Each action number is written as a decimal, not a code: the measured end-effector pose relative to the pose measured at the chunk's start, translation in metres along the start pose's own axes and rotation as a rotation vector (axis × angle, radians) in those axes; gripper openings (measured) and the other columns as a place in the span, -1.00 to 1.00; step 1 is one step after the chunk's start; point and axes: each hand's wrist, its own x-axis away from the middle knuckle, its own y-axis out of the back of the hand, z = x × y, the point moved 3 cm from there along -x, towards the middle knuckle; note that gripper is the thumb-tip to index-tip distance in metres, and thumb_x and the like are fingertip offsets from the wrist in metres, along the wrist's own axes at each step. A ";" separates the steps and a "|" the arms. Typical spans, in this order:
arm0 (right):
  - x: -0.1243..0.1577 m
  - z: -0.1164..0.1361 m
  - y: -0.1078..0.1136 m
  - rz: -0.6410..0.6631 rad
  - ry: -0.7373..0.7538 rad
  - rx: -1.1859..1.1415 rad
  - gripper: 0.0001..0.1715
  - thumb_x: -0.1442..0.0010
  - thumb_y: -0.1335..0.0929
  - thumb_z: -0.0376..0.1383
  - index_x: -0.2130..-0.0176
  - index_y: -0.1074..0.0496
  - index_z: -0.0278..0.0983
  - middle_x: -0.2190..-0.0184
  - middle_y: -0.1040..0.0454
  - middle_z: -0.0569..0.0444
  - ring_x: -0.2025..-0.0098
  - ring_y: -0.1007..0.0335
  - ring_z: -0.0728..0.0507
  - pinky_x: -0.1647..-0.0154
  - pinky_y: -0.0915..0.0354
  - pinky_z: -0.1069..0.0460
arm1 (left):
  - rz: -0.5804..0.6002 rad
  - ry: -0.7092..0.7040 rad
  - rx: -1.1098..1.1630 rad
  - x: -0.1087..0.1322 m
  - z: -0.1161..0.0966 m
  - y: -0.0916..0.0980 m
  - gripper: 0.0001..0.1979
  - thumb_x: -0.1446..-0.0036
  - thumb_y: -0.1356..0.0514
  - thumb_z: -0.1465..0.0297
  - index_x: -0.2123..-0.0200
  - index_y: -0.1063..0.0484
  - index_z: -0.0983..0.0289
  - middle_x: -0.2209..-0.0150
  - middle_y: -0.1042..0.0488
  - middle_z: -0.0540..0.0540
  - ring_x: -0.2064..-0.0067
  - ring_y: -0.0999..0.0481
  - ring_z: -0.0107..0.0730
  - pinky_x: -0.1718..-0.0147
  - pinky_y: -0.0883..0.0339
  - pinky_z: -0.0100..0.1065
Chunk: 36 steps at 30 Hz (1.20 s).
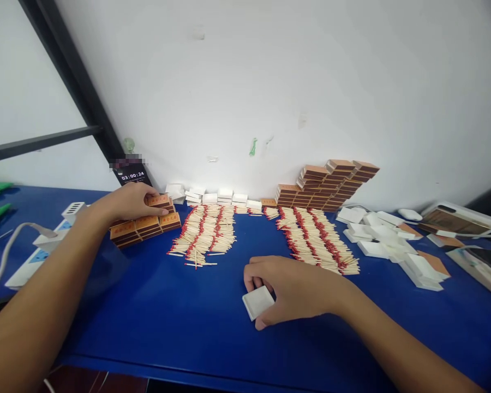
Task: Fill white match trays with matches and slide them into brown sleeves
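My left hand (131,201) rests on top of a small stack of orange matchboxes (145,226) at the left of the blue table (167,327), fingers curled round the topmost box. My right hand (288,289) lies near the table's front middle, fingers closed on a white inner matchbox tray (257,302). Two spreads of red-tipped matches lie beyond it: one heap (207,232) in the middle, another (317,240) to its right.
A tall stack of orange matchboxes (329,185) leans against the white wall. White trays line the wall (225,195) and pile up at the right (393,240). A power strip with cable (41,245) sits at left, a timer display (131,173) behind my left hand.
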 end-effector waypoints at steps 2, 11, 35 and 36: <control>-0.001 -0.002 0.002 -0.037 0.007 0.000 -0.50 0.00 -0.62 0.00 0.20 -0.46 -0.14 0.16 -0.48 0.16 0.18 -0.38 -0.11 0.31 -0.16 0.01 | 0.024 0.031 -0.028 -0.001 -0.002 -0.001 -0.52 -0.05 -0.31 -0.10 0.39 -0.53 0.24 0.39 -0.58 0.16 0.35 -0.50 -0.12 0.36 -0.18 -0.23; -0.003 0.000 0.001 -0.102 0.029 -0.005 -0.57 -0.07 -0.61 -0.07 0.20 -0.46 -0.16 0.18 -0.49 0.13 0.18 -0.39 -0.13 0.30 -0.18 0.00 | -0.012 -0.015 -0.063 -0.004 -0.011 0.000 -0.46 -0.08 -0.30 -0.10 0.13 -0.58 0.24 0.16 -0.65 0.20 0.16 -0.56 -0.05 0.26 -0.26 -0.26; -0.004 -0.003 0.002 -0.135 0.086 0.000 -0.56 -0.09 -0.60 -0.03 0.18 -0.46 -0.16 0.19 -0.50 0.11 0.17 -0.39 -0.14 0.27 -0.18 0.00 | 0.309 -0.013 -0.087 -0.050 -0.030 -0.011 -0.34 -0.04 -0.22 -0.27 0.65 -0.33 0.20 0.56 -0.40 0.12 0.53 -0.28 -0.30 0.41 -0.11 -0.20; -0.004 -0.003 0.002 -0.135 0.087 0.000 -0.56 -0.10 -0.60 -0.03 0.19 -0.46 -0.17 0.19 -0.50 0.11 0.16 -0.39 -0.15 0.26 -0.19 0.00 | 0.309 -0.014 -0.093 -0.051 -0.028 -0.011 -0.36 -0.03 -0.22 -0.26 0.64 -0.37 0.21 0.55 -0.43 0.13 0.51 -0.32 -0.28 0.40 -0.13 -0.20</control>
